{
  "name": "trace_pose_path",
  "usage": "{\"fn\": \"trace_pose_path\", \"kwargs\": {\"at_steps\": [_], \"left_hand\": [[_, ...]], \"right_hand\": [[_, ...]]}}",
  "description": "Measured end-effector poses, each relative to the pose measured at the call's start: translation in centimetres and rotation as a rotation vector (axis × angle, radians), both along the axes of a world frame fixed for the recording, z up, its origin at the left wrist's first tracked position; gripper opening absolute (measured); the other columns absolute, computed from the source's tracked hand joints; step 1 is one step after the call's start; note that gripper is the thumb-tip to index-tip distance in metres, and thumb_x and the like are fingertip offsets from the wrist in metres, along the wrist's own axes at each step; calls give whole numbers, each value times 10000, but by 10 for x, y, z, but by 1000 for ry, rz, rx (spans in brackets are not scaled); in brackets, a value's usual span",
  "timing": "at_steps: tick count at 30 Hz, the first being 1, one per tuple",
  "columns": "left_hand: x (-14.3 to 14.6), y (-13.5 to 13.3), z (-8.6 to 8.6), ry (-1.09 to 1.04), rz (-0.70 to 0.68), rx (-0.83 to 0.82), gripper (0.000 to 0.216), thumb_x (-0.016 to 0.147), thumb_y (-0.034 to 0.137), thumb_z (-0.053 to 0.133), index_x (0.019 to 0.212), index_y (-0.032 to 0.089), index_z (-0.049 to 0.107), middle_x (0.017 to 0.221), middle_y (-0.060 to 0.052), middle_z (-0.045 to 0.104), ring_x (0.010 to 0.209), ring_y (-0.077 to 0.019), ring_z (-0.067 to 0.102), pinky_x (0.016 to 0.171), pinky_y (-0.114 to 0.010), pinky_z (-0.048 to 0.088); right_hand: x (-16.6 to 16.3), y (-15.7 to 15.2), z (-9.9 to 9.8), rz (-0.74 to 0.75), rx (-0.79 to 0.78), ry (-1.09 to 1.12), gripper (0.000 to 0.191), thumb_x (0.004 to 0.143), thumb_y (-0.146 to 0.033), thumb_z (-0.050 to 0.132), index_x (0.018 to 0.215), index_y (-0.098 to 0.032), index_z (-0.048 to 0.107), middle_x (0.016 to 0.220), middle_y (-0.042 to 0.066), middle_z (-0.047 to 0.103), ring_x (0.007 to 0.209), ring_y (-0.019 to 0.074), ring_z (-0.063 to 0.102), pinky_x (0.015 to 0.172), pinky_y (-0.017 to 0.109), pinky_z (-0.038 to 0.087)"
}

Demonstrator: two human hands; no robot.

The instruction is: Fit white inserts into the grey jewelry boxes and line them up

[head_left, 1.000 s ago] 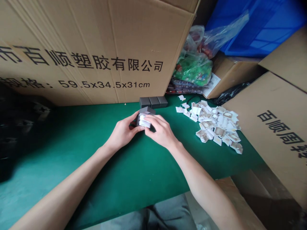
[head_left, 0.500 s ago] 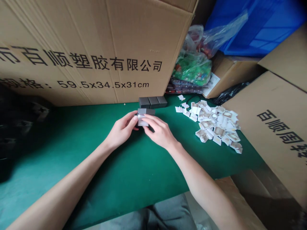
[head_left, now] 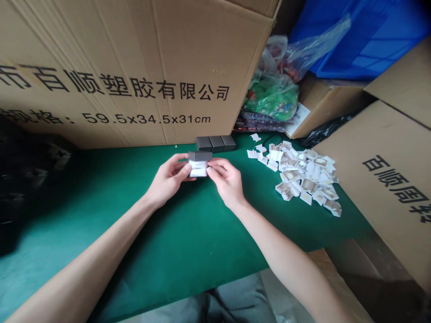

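Between my two hands is a small dark grey gift box (head_left: 200, 156), its lid raised and a white insert (head_left: 198, 169) with a slit showing inside. My left hand (head_left: 170, 179) is closed on the box's left side, thumb at the front edge and fingers behind and below. At the right edge my right hand (head_left: 227, 181) pinches the box near the insert, thumb and fingertips close together. Just behind stand three closed boxes (head_left: 217, 143) of the same dark grey in a row.
A heap of white folded inserts (head_left: 306, 172) lies on the green table (head_left: 161, 260) at the right. A large printed carton (head_left: 134, 54) walls off the back. Plastic bags (head_left: 272, 94), a blue crate (head_left: 363, 40) and another carton (head_left: 387, 170) stand to the right. Dark objects (head_left: 27, 179) sit at left.
My right hand has drawn back from over the insert to the box's right edge, so the white insert shows more fully. The box has shifted slightly left.
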State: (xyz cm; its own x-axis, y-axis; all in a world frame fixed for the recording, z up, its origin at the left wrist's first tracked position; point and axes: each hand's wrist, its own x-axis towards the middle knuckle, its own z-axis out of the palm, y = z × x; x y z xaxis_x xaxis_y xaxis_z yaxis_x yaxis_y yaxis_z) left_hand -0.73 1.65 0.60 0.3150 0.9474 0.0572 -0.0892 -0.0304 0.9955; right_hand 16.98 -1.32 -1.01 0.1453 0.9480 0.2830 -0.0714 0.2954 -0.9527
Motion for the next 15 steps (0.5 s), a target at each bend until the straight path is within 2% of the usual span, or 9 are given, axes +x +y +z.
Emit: {"fn": "trace_pose_path", "kwargs": {"at_steps": [5, 11, 15], "left_hand": [[-1, 0, 1, 0, -41, 13, 499, 857, 488, 742, 1214, 188, 564, 1181, -125, 747, 1029, -278, 744, 895, -464, 643], [1, -3, 2, -46, -60, -32, 496, 864, 476, 740, 1224, 191, 553, 1208, -132, 742, 1051, -284, 744, 915, -465, 635], [3, -2, 0, -46, -41, -19, 480, 851, 463, 758, 1188, 193, 550, 1174, -112, 754, 1064, -273, 742, 956, -472, 622]], "right_hand": [[0, 4, -4, -27, -139, 61, 261, 763, -367, 786, 921, -202, 660, 967, 63, 751, 961, 218, 732, 887, 370, 614], [2, 5, -4, -48, -100, -40, 260, 792, -405, 760, 938, -194, 721, 988, 69, 757, 920, 207, 725, 827, 346, 612], [3, 2, -2, -87, -53, -132, 260, 837, -434, 723, 914, -188, 764, 1025, 83, 733, 863, 193, 710, 702, 299, 593]]}}
